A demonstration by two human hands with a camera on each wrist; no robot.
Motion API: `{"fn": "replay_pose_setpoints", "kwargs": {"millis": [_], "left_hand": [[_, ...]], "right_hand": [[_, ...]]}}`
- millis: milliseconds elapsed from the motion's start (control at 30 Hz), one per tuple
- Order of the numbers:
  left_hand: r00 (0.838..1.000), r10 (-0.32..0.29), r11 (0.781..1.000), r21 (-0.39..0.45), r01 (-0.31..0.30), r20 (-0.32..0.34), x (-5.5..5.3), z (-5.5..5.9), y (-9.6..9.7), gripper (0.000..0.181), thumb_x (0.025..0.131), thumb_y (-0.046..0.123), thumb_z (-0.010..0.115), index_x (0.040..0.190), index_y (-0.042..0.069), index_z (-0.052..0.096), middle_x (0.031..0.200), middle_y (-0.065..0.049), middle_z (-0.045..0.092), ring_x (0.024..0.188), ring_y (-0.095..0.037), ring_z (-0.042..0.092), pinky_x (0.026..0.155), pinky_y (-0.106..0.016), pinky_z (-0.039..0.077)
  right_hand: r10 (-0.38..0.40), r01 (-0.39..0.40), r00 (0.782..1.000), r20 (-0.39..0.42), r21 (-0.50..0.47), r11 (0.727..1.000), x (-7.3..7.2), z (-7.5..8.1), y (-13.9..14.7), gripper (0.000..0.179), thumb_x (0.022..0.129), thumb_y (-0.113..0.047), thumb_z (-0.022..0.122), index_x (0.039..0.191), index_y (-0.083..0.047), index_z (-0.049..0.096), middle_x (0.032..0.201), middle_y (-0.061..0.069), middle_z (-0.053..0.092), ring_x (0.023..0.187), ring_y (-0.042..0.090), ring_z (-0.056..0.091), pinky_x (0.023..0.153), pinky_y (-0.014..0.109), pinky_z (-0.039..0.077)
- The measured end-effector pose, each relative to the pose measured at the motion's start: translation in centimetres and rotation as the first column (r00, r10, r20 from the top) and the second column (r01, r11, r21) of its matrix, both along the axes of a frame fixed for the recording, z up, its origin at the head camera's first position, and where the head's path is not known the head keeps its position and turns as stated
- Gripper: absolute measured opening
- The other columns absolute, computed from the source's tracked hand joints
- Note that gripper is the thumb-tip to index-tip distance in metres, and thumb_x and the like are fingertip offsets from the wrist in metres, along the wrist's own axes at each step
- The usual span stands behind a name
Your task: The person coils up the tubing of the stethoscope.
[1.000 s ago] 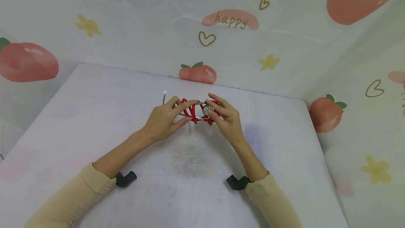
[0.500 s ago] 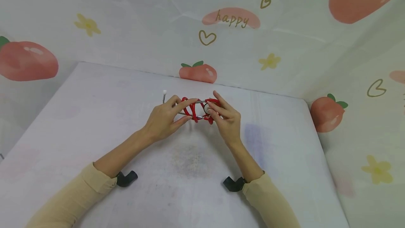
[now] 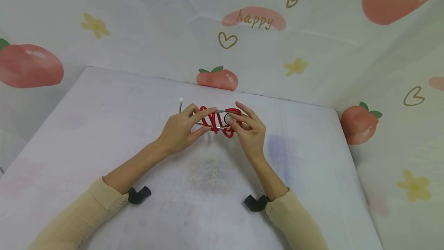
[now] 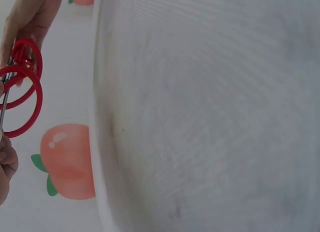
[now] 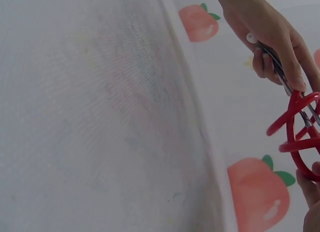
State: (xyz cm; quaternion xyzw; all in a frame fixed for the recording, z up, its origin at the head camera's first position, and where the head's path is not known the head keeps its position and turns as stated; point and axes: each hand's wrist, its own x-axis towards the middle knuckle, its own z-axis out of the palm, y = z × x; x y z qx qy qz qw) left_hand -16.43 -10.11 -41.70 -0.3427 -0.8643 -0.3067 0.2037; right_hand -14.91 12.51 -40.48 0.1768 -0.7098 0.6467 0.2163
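Note:
A stethoscope (image 3: 214, 123) with red tubing is held up between both hands, its tubing wound in loops round the metal ear tubes. My left hand (image 3: 178, 131) grips the ear tubes, thumb below and index finger along the top. One white ear tip (image 3: 181, 100) sticks out past that hand. At the other end my right hand (image 3: 252, 132) pinches the round chest piece (image 3: 227, 118) between thumb and fingers, beside the red loops. In the left wrist view the red tubing (image 4: 35, 104) hangs in wide loops; in the right wrist view the left hand (image 5: 272, 36) holds the metal tubes.
A white table (image 3: 138, 99) lies below the hands, with a stained patch (image 3: 208, 174) near its middle. Behind and to the right stands a pale wall cloth (image 3: 166, 22) printed with peaches, flowers and hearts. Black wrist mounts (image 3: 139, 195) sit at both sleeves.
The right hand has shifted slightly at the chest piece, its fingers changing place, and a red loop beside it now hangs lower. The left hand keeps its grip with hardly any movement.

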Motion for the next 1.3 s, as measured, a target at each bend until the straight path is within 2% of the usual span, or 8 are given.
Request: {"fn": "replay_pose_setpoints", "kwargs": {"millis": [133, 367, 567, 867, 967, 1100, 1200, 1300], "left_hand": [[1.0, 0.001, 1.0, -0.019, -0.001, 0.002, 0.0, 0.0, 0.0, 0.063, 0.085, 0.026, 0.079, 0.143, 0.026, 0.053, 0.094, -0.003, 0.051, 0.057, -0.011, 0.041, 0.048, -0.025, 0.037], [1.0, 0.008, 0.996, -0.087, -0.007, 0.008, 0.0, 0.0, -0.1, 0.064, 0.089, 0.032, 0.075, 0.148, 0.025, 0.049, 0.095, -0.004, 0.051, 0.052, -0.011, 0.038, 0.047, -0.024, 0.036], [0.999, 0.003, 0.995, -0.103, 0.001, 0.037, -0.2, 0.1, -0.3, 0.064, 0.09, 0.033, 0.074, 0.148, 0.024, 0.048, 0.096, -0.004, 0.051, 0.053, -0.011, 0.039, 0.049, -0.025, 0.038], [0.995, -0.004, 0.998, -0.06, 0.01, 0.096, -0.5, 0.1, -0.5, 0.066, 0.086, 0.028, 0.079, 0.145, 0.024, 0.05, 0.098, -0.003, 0.053, 0.063, -0.014, 0.053, 0.053, -0.026, 0.044], [0.992, -0.013, 0.999, -0.04, 0.018, 0.127, -0.6, 0.1, -0.5, 0.063, 0.087, 0.028, 0.078, 0.144, 0.022, 0.052, 0.1, -0.003, 0.055, 0.075, -0.018, 0.063, 0.058, -0.028, 0.049], [0.982, -0.027, 1.0, 0.0, 0.028, 0.189, -0.7, 0.0, -0.8, 0.06, 0.086, 0.025, 0.079, 0.141, 0.02, 0.055, 0.103, -0.002, 0.056, 0.083, -0.021, 0.065, 0.063, -0.031, 0.051], [0.972, -0.048, 0.999, 0.031, 0.042, 0.228, -0.9, -0.1, -0.7, 0.059, 0.084, 0.021, 0.081, 0.138, 0.019, 0.058, 0.104, -0.001, 0.057, 0.074, -0.019, 0.058, 0.061, -0.03, 0.048], [0.968, -0.073, 0.997, 0.055, 0.061, 0.239, -1.2, -0.2, -0.5, 0.058, 0.083, 0.019, 0.083, 0.136, 0.017, 0.061, 0.103, -0.002, 0.058, 0.07, -0.015, 0.05, 0.059, -0.028, 0.045]], "right_hand": [[-0.029, 0.03, 0.999, -0.024, 0.035, 0.999, 0.1, 0.0, -0.1, 0.016, 0.081, 0.011, 0.075, 0.097, 0.013, 0.073, 0.122, 0.026, 0.063, 0.097, 0.026, 0.067, 0.075, 0.029, 0.058], [-0.007, 0.007, 0.999, -0.04, -0.007, 1.0, -0.5, -1.0, 0.2, 0.012, 0.084, 0.014, 0.07, 0.096, 0.014, 0.072, 0.119, 0.029, 0.062, 0.1, 0.044, 0.063, 0.07, 0.029, 0.058], [0.016, -0.015, 0.999, -0.034, 0.015, 1.0, -1.6, -2.8, 0.9, 0.012, 0.088, 0.001, 0.073, 0.099, 0.003, 0.076, 0.121, 0.011, 0.066, 0.102, 0.03, 0.065, 0.07, 0.035, 0.059], [0.085, -0.086, 0.996, 0.011, 0.082, 0.993, -1.5, -2.0, 1.3, 0.025, 0.088, 0.006, 0.071, 0.112, 0.003, 0.072, 0.124, 0.012, 0.064, 0.103, 0.028, 0.068, 0.077, 0.035, 0.058], [0.172, -0.175, 0.985, 0.029, 0.182, 0.968, -0.9, -0.6, 1.8, 0.04, 0.084, 0.012, 0.07, 0.123, 0.008, 0.064, 0.13, 0.019, 0.06, 0.11, 0.034, 0.063, 0.083, 0.042, 0.057], [0.286, -0.296, 0.955, 0.082, 0.343, 0.891, -0.4, 1.4, 2.6, 0.062, 0.078, 0.015, 0.075, 0.135, 0.011, 0.052, 0.134, 0.027, 0.053, 0.115, 0.039, 0.058, 0.086, 0.049, 0.054], [0.301, -0.321, 0.947, 0.115, 0.435, 0.842, -0.4, 2.2, 3.2, 0.068, 0.076, 0.014, 0.078, 0.137, 0.01, 0.05, 0.133, 0.027, 0.053, 0.114, 0.038, 0.059, 0.086, 0.048, 0.055], [0.298, -0.32, 0.946, 0.124, 0.474, 0.82, -0.5, 2.5, 3.8, 0.067, 0.075, 0.013, 0.079, 0.136, 0.011, 0.052, 0.131, 0.027, 0.054, 0.111, 0.039, 0.061, 0.083, 0.049, 0.055]]}}
